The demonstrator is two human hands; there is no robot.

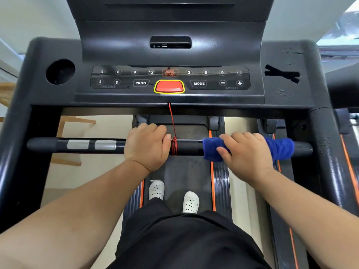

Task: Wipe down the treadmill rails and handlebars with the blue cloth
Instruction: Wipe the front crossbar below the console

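A black horizontal handlebar [186, 147] crosses the treadmill in front of me, with two silver sensor plates [91, 145] on its left half. A blue cloth [279, 150] is wrapped over the bar's right half. My right hand [246, 152] presses on the cloth and grips it around the bar. Just left of centre, my left hand [147, 146] is closed around the bare bar, beside a red safety cord [174, 146] wound on it. The side rails [11, 152] run down at both edges.
The console [170, 80] with buttons and a red stop key sits above the bar. A cup hole [60, 71] is at its left. My white shoes [191, 201] stand on the belt below. A wooden chair [68, 140] stands to the left, another treadmill to the right.
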